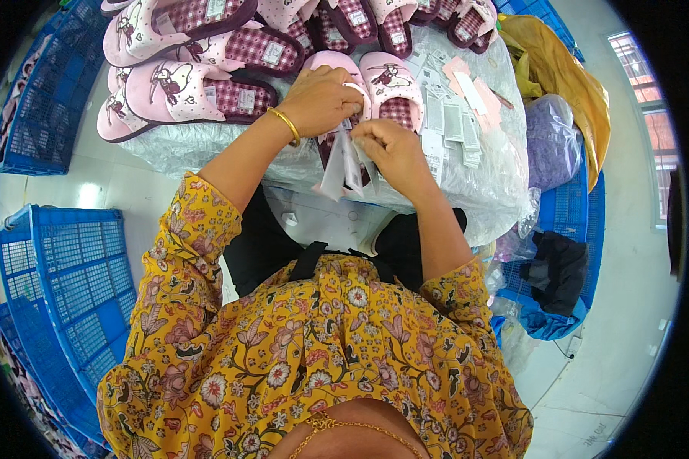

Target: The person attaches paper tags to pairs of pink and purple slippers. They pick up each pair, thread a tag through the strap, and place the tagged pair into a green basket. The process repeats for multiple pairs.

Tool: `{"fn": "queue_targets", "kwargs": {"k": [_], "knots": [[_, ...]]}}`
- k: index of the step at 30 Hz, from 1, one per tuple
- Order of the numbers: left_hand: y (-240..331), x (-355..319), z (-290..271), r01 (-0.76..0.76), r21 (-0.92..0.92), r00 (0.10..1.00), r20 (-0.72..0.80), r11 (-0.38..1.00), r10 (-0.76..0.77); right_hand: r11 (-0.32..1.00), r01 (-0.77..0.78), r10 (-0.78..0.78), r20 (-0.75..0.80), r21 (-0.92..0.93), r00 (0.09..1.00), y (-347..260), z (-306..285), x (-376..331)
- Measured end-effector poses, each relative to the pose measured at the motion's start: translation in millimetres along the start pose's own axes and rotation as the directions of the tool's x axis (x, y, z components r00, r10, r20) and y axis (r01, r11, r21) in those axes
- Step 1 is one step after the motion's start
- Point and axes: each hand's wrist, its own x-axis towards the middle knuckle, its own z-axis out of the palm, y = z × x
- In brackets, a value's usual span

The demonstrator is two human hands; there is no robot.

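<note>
While the left hand [323, 101] bent over the left-hand slipper [334, 60] of a pink pair, the right hand [394, 155] worked just beside it, close to the near edge of a plastic-covered surface [505, 164]. The left fingers were curled down at the slipper's upper, near its mouth; how tightly they had closed, and whether they gripped the fabric or only rested on it, could not be made out. The right thumb and forefinger were drawn together at the top of some thin whitish slips [335, 177] — several pieces fanning downward between the hands, over the slipper's checked sole. Touching that slipper on its right lay the mate [395, 86], with a drawing on its pink upper and maroon check inside. Both toes pointed away from the person. A gold bangle [284, 125] circled the left wrist. Farther left, more pink slippers [172, 90] were heaped on the same surface, soles partly showing, and others crowded its far edge. To the right of the pair sat stacks of small pale labels [453, 122], with pink paper pieces [488, 109] beside them. Beyond these, at the right, were a mustard-coloured cloth [573, 73] and a purple bundle [551, 141] in clear plastic — and, on the left, a blue crate [76, 287] stood on the floor.
</note>
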Motion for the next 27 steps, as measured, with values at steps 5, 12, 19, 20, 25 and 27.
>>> {"fn": "queue_targets", "kwargs": {"k": [5,12,19,20,25,27], "knots": [[4.5,-0.3,-11.0,0.014,-0.035,0.998,0.066,0.999,-0.012,0.999,0.006,0.001,0.189,-0.036,0.982,-3.4,-15.8,8.0],[0.6,-2.5,-4.8,-0.002,-0.073,1.0,0.007,0.997,0.003,0.978,-0.205,0.201,-0.1,-0.036,0.974,-4.3,14.0,11.6],[-6.0,-2.9,3.7,-0.032,-0.056,0.999,-0.032,0.998,0.03,0.957,-0.287,0.27,-0.232,-0.043,0.935,-3.7,22.0,15.8],[-4.9,-3.2,3.1,-0.023,-0.062,0.999,-0.032,0.998,0.021,0.954,-0.289,0.263,-0.244,-0.077,0.933,-6.6,22.2,16.3],[-1.1,-3.4,0.2,-0.008,-0.072,1.0,-0.02,0.997,0.006,0.936,-0.266,0.194,-0.294,-0.231,0.936,-4.5,27.1,16.5],[-1.0,-3.4,-0.6,-0.006,-0.085,1.0,-0.015,0.996,0.005,0.936,-0.269,0.197,-0.294,-0.229,0.935,-4.0,28.3,17.0]]}}
